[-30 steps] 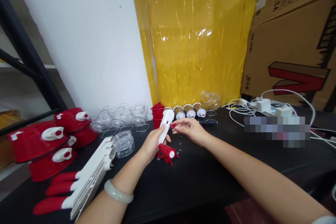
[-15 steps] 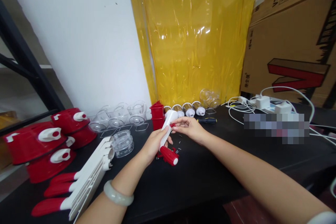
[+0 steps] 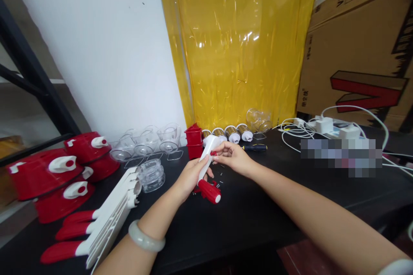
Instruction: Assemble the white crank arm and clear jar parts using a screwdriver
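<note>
My left hand (image 3: 191,176) is wrapped round a white crank handle (image 3: 204,166), thumb on its upper face. The handle tilts away from me, and its red grip (image 3: 209,191) with a white end points toward me, low over the table. My right hand (image 3: 237,159) pinches a small red part (image 3: 213,153) against the handle's right side, near its upper end. Whether that part sits in the handle or only touches it, I cannot tell. Beside the red grip lie small red pieces (image 3: 218,185) and several loose screws (image 3: 221,174), partly hidden.
Red housings (image 3: 41,172) and white arms with red handles (image 3: 106,215) lie left. Clear plastic cups (image 3: 169,137), red hoppers (image 3: 194,142), grating drums (image 3: 231,134) and a screwdriver (image 3: 256,148) stand behind my hands. White cables and chargers (image 3: 324,125) lie right, before a cardboard box (image 3: 348,51).
Both hands keep their hold on the handle and the small red part. The fingers of my right hand have shifted very slightly, and the whole view has moved a little.
</note>
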The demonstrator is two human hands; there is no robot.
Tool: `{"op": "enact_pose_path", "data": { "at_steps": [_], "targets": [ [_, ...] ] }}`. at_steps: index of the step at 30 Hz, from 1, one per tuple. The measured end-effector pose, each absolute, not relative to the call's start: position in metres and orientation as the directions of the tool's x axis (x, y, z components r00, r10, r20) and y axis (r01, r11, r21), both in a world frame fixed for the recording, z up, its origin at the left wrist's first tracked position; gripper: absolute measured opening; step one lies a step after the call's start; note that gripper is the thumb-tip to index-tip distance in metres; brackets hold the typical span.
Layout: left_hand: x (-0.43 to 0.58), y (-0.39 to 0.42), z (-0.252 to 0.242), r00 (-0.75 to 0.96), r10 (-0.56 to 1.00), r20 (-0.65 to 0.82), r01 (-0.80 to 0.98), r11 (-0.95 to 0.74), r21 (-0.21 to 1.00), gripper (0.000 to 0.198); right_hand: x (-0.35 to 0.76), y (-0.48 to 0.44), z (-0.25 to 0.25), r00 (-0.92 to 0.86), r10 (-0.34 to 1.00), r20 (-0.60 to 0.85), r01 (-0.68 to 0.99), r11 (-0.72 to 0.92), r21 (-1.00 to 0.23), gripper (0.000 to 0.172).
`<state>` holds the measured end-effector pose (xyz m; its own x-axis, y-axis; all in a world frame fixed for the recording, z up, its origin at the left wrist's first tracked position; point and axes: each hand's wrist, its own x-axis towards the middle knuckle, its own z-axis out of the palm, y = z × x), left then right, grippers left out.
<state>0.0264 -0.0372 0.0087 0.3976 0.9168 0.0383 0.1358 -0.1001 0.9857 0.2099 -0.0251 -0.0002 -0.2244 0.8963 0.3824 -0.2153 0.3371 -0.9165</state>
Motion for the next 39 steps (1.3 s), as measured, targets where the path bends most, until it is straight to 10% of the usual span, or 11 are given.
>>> {"op": "enact_pose_path", "data": {
  "at_steps": [39],
  "targets": [
    [0.0299,-0.0410,0.0098,0.456,0.877,0.151,0.190,-0.262,0.946,0.061,0.2149,-0.0228,-0.0032,-0.196,0.868,0.456,0.064,0.475,-0.878,0.044]
  ]
}}
